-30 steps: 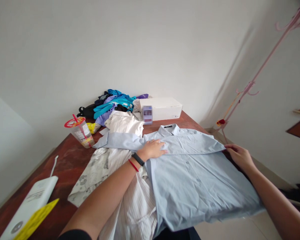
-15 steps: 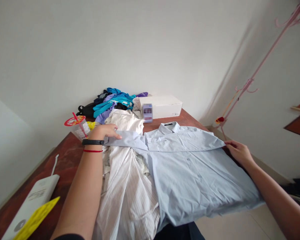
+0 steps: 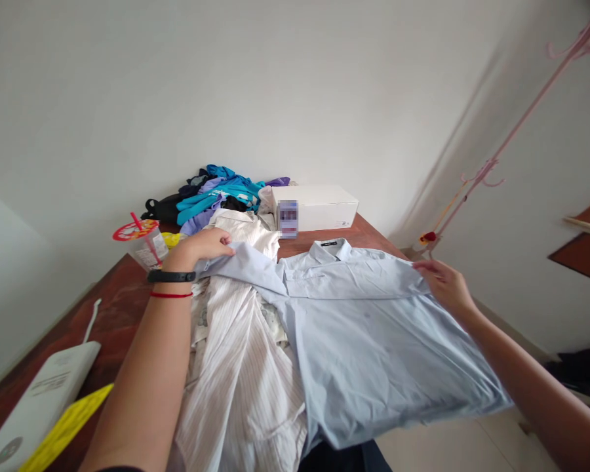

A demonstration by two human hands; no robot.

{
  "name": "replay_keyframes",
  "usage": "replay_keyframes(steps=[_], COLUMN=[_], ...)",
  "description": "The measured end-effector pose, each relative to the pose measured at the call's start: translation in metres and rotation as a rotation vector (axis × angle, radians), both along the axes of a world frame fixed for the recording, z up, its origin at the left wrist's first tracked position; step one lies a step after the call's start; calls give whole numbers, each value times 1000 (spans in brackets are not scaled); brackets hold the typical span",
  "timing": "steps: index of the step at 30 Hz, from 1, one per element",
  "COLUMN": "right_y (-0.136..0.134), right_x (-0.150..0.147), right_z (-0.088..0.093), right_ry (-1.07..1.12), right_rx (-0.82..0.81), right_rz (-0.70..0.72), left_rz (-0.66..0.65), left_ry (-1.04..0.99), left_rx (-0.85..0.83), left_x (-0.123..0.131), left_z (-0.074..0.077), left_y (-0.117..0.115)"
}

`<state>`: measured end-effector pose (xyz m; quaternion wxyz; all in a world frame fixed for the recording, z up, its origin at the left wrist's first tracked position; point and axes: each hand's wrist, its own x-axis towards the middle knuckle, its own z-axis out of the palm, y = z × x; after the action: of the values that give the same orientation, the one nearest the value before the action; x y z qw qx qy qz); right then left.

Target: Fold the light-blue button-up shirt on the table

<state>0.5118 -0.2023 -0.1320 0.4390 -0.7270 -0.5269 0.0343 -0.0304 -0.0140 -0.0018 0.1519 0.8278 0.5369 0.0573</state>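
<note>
A light blue collared shirt (image 3: 368,341) lies spread across the table, its lower part hanging over the near edge. One of its sleeves is folded across the chest toward the right, and the other stretches out to the left. My left hand (image 3: 209,244) pinches the left sleeve, lifting it a little above a white striped garment (image 3: 240,367). At the right, my right hand (image 3: 440,278) grips the end of the folded sleeve near the shirt's side edge. Part of the striped garment is hidden under the blue shirt.
A heap of clothes (image 3: 221,193) and a white box (image 3: 319,206) stand at the back by the wall. On the left are a drink cup with a straw (image 3: 147,246), a white power bank (image 3: 44,400) and a yellow packet (image 3: 69,426). A pink coat rack (image 3: 511,141) leans into view at right.
My left hand has closed on the left sleeve and raised it. My right hand has shifted left, drawing the folded sleeve's end inward. The view has moved slightly.
</note>
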Motion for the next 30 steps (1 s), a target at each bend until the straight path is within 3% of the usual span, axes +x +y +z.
replay_keyframes(steps=[2,5,8,11,16,21,24,27,30], right_y=[14,30,38,39,37,37,37,39,42], right_x=[-34,-86,-123,-136,-123,-122,-127,-127,-123], right_z=[12,19,9,-5,-10,-10,-14,-15,-14], right_ry=[31,103,272,310,237,319,392,519,695], right_rx=[-66,-178,-238,-199,-141,-138,-94,-12,60], right_rz=[281,574,762,764,718,820,848,842,731], left_rz=[-41,-134,-245,-287,-258,-329,-298,-208,-120], left_ry=[-60,-212,-467,-730,-1139,-1302,-1296,-1237,-1121], left_rx=[68,145,-4,-312,-692,-1084,-1099,-924,-725], left_x=[9,27,51,77,119,145,149,147,141], left_z=[7,16,19,13,-10,-33,-41,-48,-58], left_y=[-8,-23,-39,-52,-66,-73,-72,-63,-51])
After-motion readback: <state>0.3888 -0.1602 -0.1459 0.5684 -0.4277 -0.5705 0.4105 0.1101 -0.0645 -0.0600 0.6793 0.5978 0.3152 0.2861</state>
